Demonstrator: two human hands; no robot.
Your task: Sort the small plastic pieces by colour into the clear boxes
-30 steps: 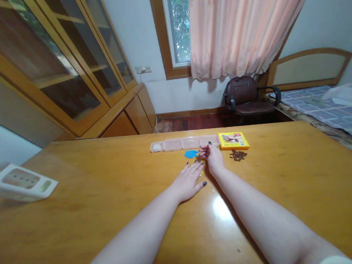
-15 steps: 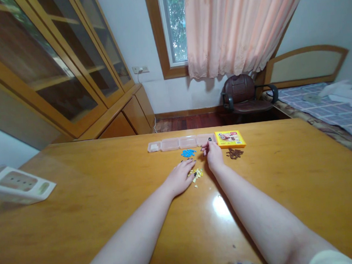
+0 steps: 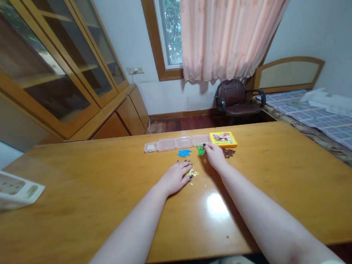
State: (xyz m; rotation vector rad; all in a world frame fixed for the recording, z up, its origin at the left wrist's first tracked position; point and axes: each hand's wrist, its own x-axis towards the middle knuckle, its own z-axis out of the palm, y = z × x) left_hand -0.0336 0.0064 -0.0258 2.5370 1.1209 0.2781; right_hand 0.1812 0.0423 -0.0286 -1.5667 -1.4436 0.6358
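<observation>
My left hand (image 3: 176, 178) lies on the table with its fingers stretched out, so it is open. Its thumb rests at the edge of a small heap of pale yellow pieces (image 3: 193, 173), partly covering it. My right hand (image 3: 215, 155) is just right of a pile of green pieces (image 3: 200, 150), its fingertips drawn together in a pinch. Whatever sits between those fingertips is too small to make out. Blue pieces (image 3: 184, 153) form a pile ahead of my left hand. Brown pieces (image 3: 229, 153) lie to the right of my right hand, which hides some of them.
A row of clear plastic compartments (image 3: 166, 144) stretches along the table's far side, ending beside a yellow box (image 3: 230, 139). On the far left stands a white container (image 3: 14, 187). Beyond the table (image 3: 79, 219) are a chair (image 3: 234, 97) and a bed (image 3: 319, 106).
My right hand has shifted slightly right, uncovering the green pieces, and its fingers have drawn together. My left hand stays beside the yellow heap. The whole view has shifted a little.
</observation>
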